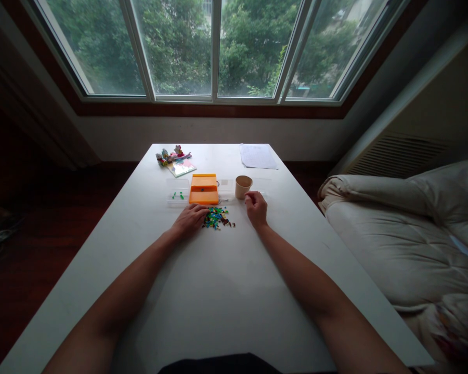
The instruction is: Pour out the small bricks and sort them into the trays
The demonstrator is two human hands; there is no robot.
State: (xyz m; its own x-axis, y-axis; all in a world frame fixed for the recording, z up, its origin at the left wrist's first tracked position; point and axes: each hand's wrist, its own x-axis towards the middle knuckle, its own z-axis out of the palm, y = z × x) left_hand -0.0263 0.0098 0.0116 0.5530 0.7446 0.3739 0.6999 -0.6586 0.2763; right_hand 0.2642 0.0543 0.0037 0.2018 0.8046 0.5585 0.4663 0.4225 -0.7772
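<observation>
A small heap of tiny coloured bricks (pixel 218 216) lies on the white table (pixel 218 291). My left hand (pixel 191 217) rests palm down at the heap's left edge, fingers curled onto the nearest pieces. My right hand (pixel 256 206) sits to the right of the heap, fingers pinched together beside a paper cup (pixel 243 186); what it holds is too small to make out. An orange box (pixel 204 188) stands just behind the heap, between clear plastic trays (pixel 178 195), the left one holding a few green pieces.
Small built toy figures (pixel 167 155) and a coloured booklet (pixel 181 167) sit at the table's far left. A sheet of paper (pixel 258 156) lies at the far right. A pale sofa (pixel 409 234) stands right of the table, a window behind.
</observation>
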